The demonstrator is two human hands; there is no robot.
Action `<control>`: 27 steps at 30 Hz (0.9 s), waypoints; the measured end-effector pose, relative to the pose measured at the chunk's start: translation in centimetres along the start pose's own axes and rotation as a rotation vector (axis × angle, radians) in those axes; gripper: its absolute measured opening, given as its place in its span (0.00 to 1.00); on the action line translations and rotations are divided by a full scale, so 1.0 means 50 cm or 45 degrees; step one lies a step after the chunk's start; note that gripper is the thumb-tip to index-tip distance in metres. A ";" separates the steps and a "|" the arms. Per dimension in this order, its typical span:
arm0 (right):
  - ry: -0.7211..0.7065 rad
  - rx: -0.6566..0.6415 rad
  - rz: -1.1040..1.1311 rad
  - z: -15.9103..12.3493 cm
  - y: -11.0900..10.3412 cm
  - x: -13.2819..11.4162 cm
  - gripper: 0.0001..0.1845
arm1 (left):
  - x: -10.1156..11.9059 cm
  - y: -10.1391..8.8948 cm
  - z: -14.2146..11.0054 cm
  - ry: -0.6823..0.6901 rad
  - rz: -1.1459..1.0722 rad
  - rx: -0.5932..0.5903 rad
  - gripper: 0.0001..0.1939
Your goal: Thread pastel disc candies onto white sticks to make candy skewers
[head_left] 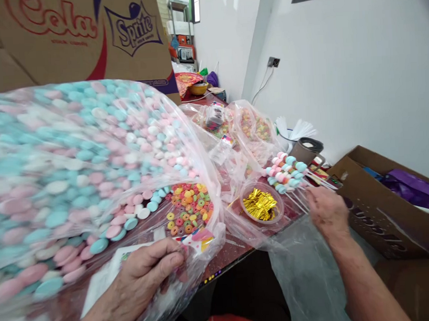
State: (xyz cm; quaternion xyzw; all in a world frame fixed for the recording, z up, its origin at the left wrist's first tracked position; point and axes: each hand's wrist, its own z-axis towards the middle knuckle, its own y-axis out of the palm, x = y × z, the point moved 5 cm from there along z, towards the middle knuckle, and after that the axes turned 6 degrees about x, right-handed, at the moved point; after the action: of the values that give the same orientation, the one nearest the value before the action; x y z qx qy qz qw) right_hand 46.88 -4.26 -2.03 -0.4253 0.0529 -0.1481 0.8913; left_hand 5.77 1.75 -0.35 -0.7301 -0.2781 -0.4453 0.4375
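My left hand [151, 267] is closed in a pinch at the edge of a colourful printed card [199, 240], amid crumpled clear plastic. Beyond it lie ring-shaped candies [190, 207] in several colours, inside an open plastic bag. A large clear bag [208, 170] full of pink, blue and white round candies fills the left side. My right hand [328, 212] is closed around white sticks at the lower end of a pile of candy skewers [286, 172]. The skewers carry pink, white and blue pieces. Between my hands stands a round clear tub [281, 209] of gold foil ties [260, 205].
A cardboard box [71, 43] stands behind the big bag. More bags of ring candies [254, 125] and a stack of small cards [215, 116] lie farther back. A grey-brown mug [303, 151] is behind the skewers. An open carton [393, 218] sits right of the dark red table [223, 256].
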 end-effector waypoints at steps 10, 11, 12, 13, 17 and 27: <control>-0.355 0.026 1.116 0.016 -0.147 -0.158 0.12 | -0.040 -0.008 -0.016 -0.062 -0.360 -0.144 0.20; -0.421 -0.012 1.144 0.019 -0.150 -0.179 0.12 | -0.041 -0.008 -0.018 -0.056 -0.379 -0.154 0.20; -0.474 -0.035 1.157 0.021 -0.151 -0.196 0.13 | -0.043 -0.009 -0.020 -0.053 -0.403 -0.161 0.20; -0.517 -0.043 1.160 0.024 -0.150 -0.208 0.13 | -0.045 -0.009 -0.021 -0.054 -0.433 -0.168 0.20; -0.636 -0.036 1.139 0.032 -0.142 -0.234 0.13 | -0.058 -0.009 -0.029 -0.079 -0.600 -0.209 0.19; -0.797 -0.075 1.188 0.044 -0.142 -0.259 0.12 | -0.049 -0.008 -0.028 -0.158 -0.567 -0.254 0.20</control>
State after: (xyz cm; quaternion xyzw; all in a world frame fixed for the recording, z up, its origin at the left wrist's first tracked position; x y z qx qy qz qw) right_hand 33.48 -2.85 4.46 -0.4053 -0.0277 0.3966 0.8232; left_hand 3.78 0.66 -2.07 -0.7163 -0.4132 -0.5101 0.2366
